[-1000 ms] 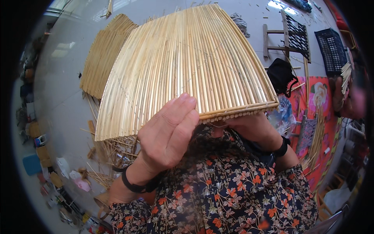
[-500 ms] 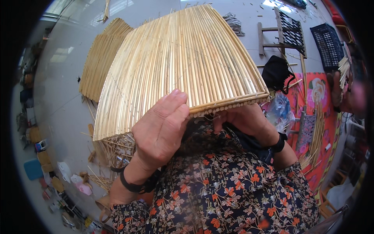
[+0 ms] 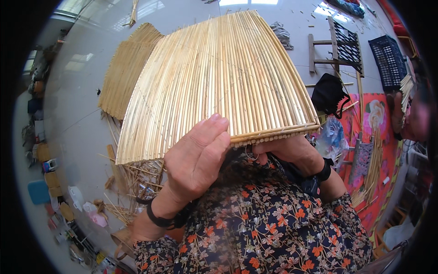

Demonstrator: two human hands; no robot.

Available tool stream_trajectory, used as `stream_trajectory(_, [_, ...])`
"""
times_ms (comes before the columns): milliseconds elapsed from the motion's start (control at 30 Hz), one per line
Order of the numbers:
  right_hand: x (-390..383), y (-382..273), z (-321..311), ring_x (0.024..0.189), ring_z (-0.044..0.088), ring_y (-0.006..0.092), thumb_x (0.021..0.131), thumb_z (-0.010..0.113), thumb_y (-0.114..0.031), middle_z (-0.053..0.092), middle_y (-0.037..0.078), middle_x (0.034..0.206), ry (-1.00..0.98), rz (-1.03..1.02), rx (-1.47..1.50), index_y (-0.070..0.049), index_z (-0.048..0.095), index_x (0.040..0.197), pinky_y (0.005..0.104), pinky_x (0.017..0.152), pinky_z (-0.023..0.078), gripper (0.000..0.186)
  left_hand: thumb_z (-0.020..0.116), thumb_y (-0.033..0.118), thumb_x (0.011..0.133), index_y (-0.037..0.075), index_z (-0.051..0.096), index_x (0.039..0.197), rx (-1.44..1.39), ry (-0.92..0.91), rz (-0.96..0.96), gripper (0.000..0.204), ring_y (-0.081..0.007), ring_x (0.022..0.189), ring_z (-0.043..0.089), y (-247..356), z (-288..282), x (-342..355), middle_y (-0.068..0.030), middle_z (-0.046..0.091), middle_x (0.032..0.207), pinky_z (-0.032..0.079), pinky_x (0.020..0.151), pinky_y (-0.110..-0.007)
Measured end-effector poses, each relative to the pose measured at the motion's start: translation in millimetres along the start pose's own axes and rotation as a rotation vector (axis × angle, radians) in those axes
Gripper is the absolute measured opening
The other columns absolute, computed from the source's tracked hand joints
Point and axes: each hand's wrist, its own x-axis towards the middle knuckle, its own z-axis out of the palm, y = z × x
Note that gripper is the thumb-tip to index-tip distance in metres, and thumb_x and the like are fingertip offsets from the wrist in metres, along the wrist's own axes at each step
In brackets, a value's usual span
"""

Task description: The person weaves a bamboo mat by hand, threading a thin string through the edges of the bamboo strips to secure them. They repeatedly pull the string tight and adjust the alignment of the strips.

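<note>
A wide mat of straw stalks, stitched side by side, spreads out in front of me with its near edge tilted up at my body. My left hand grips that edge, its fingers lying over the top face. Beneath the bound rim on the right, my right hand is closed, its fingertips partly hidden under the mat. A thin pale loop, like thread, shows beside those fingertips; what they pinch is not clear.
A second stalk mat lies at the far left. Loose stalks are heaped below it. Rightward are a black mask, a low wooden stool, a dark crate and a red floral cloth. Another person's hand is at the right.
The whole view has shifted slightly, so the mat and both hands appear a little further right and lower. The thin loop by my right fingertips now shows more plainly. Both hands keep their places.
</note>
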Motion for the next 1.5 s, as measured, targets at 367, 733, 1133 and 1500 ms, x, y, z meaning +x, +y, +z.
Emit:
stream_trajectory(367, [-4, 4, 7, 0.061, 0.067, 0.0136, 0.101, 0.077, -0.009, 0.070, 0.005, 0.072, 0.040, -0.082, -0.140, 0.002, 0.073, 0.103, 0.0299, 0.056, 0.052, 0.012, 0.076, 0.001, 0.093, -0.006, 0.075, 0.107, 0.023, -0.027, 0.050, 0.016, -0.0423, 0.111, 0.079, -4, 2, -7, -0.0249, 0.079, 0.115, 0.068, 0.096, -0.049])
stream_trajectory(733, [-12, 2, 10, 0.072, 0.070, 0.0115, 0.104, 0.073, -0.001, 0.072, 0.007, 0.090, -0.032, -0.260, 0.249, 0.004, 0.073, 0.101, 0.0253, 0.063, 0.056, 0.006, 0.088, -0.005, 0.085, -0.002, 0.073, 0.116, -0.021, 0.045, -0.165, 0.034, -0.0332, 0.099, 0.082, -19, -26, 36, -0.0197, 0.081, 0.110, 0.067, 0.085, -0.037])
stream_trajectory(1133, [61, -95, 41, 0.054, 0.059, 0.0035, 0.102, 0.075, -0.003, 0.065, 0.000, 0.071, 0.130, -0.525, 0.038, -0.001, 0.070, 0.095, 0.0205, 0.047, 0.045, 0.009, 0.084, 0.002, 0.097, -0.001, 0.074, 0.112, -0.251, 0.014, -0.580, 0.019, -0.0070, 0.083, 0.073, -49, -64, 102, -0.0047, 0.079, 0.088, 0.058, 0.074, -0.024])
stream_trajectory(1500, [73, -101, 40, 0.055, 0.061, 0.0032, 0.103, 0.074, -0.007, 0.069, 0.000, 0.070, 0.182, -0.563, -0.036, -0.001, 0.071, 0.097, 0.0207, 0.048, 0.046, 0.009, 0.083, 0.000, 0.097, -0.002, 0.074, 0.113, -0.327, -0.009, -0.658, 0.018, -0.0056, 0.087, 0.072, -61, -64, 114, -0.0022, 0.079, 0.094, 0.058, 0.077, -0.023])
